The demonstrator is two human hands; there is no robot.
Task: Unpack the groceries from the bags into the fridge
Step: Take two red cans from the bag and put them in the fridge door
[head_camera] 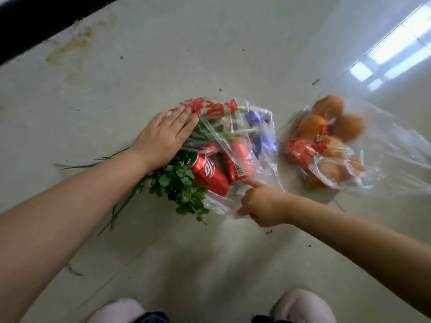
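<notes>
Two clear bags lie on the floor (210, 54) below me: my left hand (164, 136) rests flat, fingers straight, on the near bag (233, 136) holding a red can (210, 174) and greens (179, 187); my right hand (261, 206) pinches its plastic edge. The bag of oranges (326, 141) sits just right.

Red can (210, 174): white script logo – too stylised to read.
Second can (236, 170): barcode, digits blurred.
Clear bag (210, 108): red print – unreadable.
</notes>
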